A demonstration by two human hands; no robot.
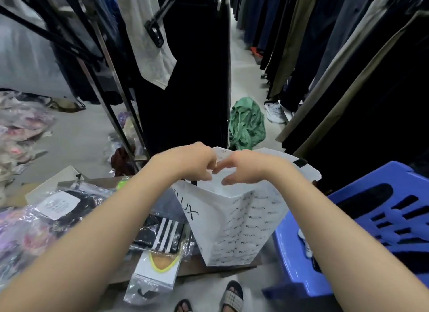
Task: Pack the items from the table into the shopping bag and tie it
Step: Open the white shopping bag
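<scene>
bag: white shopping bag [234, 221], paper-like, big black lettering on front, small black logo repeated over side panel
bag pose: upright on table [209, 268], right end, mouth open, back panel standing higher than front
bag top: black handle bit showing at front rim
striped pkt [162, 235]: black w/ white stripes, clear wrap, flat, just left of bag's base
yellow pkt [160, 265]: white card w/ yellow-orange item, sticks out over table's near edge
zip pouch [145, 290]: clear, dark item inside, hangs below yellow pkt
black garment [67, 204]: clear bag, white label, flat, mid-left
floral pkts [21, 237]: purple/pink, clear wrap, far left
</scene>
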